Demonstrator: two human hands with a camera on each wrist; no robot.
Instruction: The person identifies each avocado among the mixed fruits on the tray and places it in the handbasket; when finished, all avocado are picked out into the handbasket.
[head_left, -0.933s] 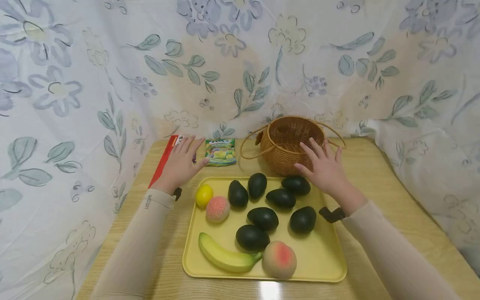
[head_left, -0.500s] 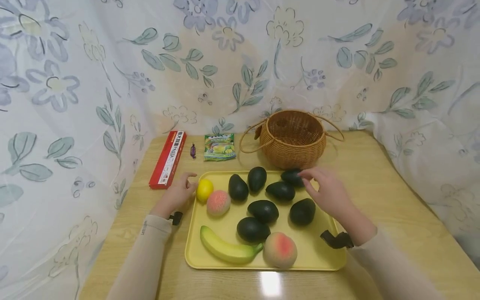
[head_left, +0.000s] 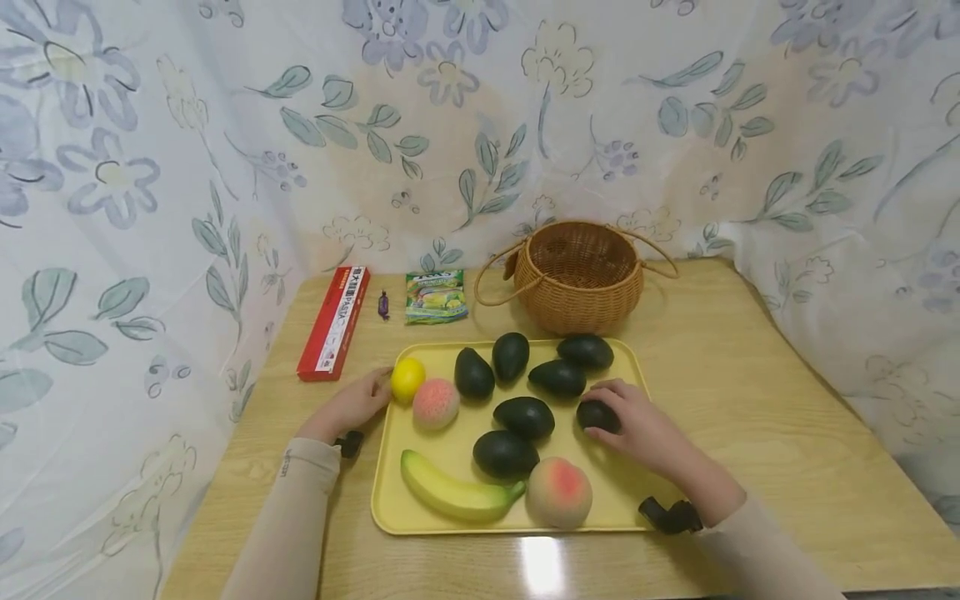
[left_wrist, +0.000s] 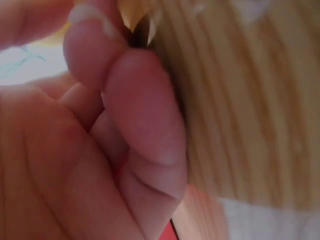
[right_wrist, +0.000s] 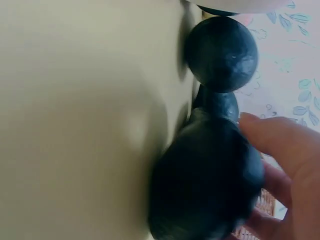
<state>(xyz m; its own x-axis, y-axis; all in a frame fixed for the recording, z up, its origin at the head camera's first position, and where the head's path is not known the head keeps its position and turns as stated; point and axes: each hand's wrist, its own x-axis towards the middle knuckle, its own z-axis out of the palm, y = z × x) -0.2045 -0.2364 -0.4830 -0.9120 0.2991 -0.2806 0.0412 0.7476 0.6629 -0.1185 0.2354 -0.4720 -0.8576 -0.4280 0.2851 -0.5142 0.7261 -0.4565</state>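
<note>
Floral cloth (head_left: 420, 192) behind wooden table (head_left: 787, 400). Right hand (head_left: 633, 429) moved off the back-right avocado (head_left: 586, 352) since the earlier frame; now grasps the right-side avocado (head_left: 596, 416), which sits on yellow tray (head_left: 435, 454). Left hand (head_left: 356, 404), fingers bent, stays at tray's left rim beside lemon (head_left: 408, 381); can't tell if gripping.

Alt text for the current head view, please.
A person's right hand grips a dark avocado on a yellow tray of fruit; the left hand is at the tray's left edge beside a lemon. A wicker basket and green packet sit beyond.
</note>
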